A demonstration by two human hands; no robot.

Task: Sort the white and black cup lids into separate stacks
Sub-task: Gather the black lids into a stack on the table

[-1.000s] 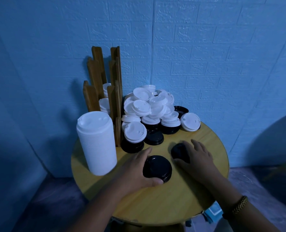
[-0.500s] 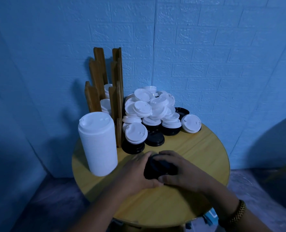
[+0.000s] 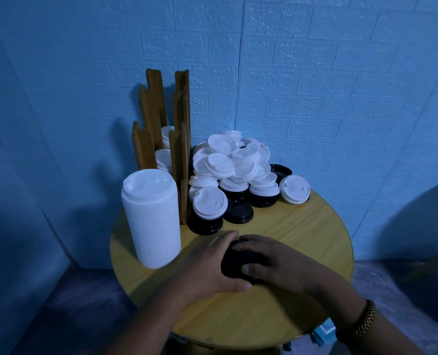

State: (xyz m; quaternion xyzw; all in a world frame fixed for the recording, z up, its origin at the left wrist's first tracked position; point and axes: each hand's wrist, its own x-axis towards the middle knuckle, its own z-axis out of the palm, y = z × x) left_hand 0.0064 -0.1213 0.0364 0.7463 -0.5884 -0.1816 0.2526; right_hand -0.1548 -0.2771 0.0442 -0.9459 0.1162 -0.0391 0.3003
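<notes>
A short stack of black lids (image 3: 234, 261) lies on the round wooden table (image 3: 302, 252), mostly hidden between my hands. My left hand (image 3: 210, 265) grips its left side, thumb along the near edge. My right hand (image 3: 276, 260) covers it from the right, thumb on top. A tall stack of white lids (image 3: 150, 216) stands at the table's left. Behind it a mixed heap of white lids (image 3: 228, 162) lies over black lids (image 3: 238, 212) at the back.
A wooden slotted lid holder (image 3: 161, 139) stands at the back left with white lids in its slots. One white lid (image 3: 294, 188) lies alone at the back right. A blue brick-pattern wall rises close behind the table.
My right hand brought a black lid from the right onto the black lid held by my left hand. Both hands now close round the small black stack.
</notes>
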